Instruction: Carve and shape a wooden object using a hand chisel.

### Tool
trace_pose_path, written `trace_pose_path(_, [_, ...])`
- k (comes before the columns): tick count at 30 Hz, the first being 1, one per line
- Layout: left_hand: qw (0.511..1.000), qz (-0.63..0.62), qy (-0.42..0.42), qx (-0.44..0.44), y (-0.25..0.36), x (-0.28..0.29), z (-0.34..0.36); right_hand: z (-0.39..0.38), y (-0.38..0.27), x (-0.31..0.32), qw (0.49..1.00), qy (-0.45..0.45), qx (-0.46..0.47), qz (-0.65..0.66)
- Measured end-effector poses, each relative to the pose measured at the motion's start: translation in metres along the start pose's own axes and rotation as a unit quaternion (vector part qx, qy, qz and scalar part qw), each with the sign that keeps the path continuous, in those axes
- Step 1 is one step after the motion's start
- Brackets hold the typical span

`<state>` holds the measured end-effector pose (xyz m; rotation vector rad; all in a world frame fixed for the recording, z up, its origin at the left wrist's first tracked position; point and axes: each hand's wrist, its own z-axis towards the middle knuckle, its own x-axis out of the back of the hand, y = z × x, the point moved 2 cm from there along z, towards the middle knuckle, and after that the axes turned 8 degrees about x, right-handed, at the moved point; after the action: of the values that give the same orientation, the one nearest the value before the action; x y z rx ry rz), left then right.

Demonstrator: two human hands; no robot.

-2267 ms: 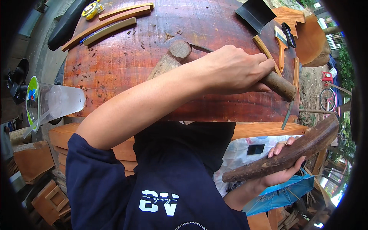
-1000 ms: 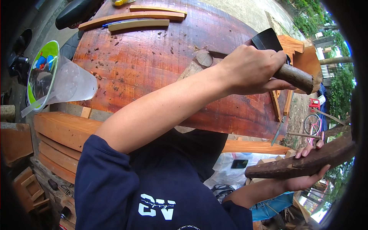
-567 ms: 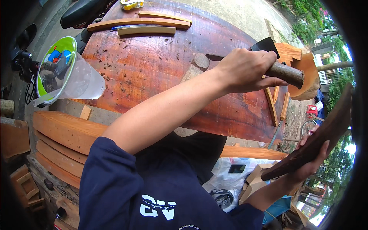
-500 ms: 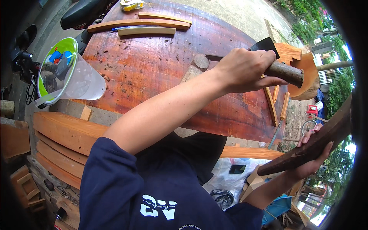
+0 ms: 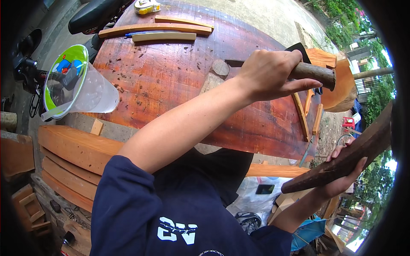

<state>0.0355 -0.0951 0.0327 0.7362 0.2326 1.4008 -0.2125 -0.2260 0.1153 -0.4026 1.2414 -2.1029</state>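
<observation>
Close in on the right, the right hand [image 5: 344, 181] grips a dark curved piece of wood [image 5: 341, 164], fingers around the far side and thumb along the near one. The palm sits below it, probably so the weight rests there rather than on the fingertips. That piece is off the table, slanting from a near, lower end out to the far right; the wrist reaches well outward.

A phone [image 5: 265, 189] lies on pale sheeting [image 5: 247, 194], inward of that forearm. On the near left, thick curved planks [image 5: 81, 147] are stacked flat, a steady way to keep such shapes.

Over the table [image 5: 256, 123], the left arm crosses the body, elbow bent. The left hand [image 5: 269, 72] is closed on a round wooden handle [image 5: 316, 74], its butt pointing right and the thumb stretched along it. A dark bar [image 5: 234, 62] runs from a round-ended block [image 5: 221, 67] toward the fist; whether it joins the handle is hidden.

A lidded cup [image 5: 102, 94] is at the left edge. Farther off, slim wooden strips [image 5: 175, 27] lie side by side, seemingly grouped, near a tape measure [image 5: 146, 7].
</observation>
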Motion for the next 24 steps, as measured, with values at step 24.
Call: trace_pose_path(24, [0.998, -0.023, -0.056, -0.020, 0.005, 0.008, -0.004, -0.020, 0.081, -0.048, 0.804, -0.298, 0.155, -0.491])
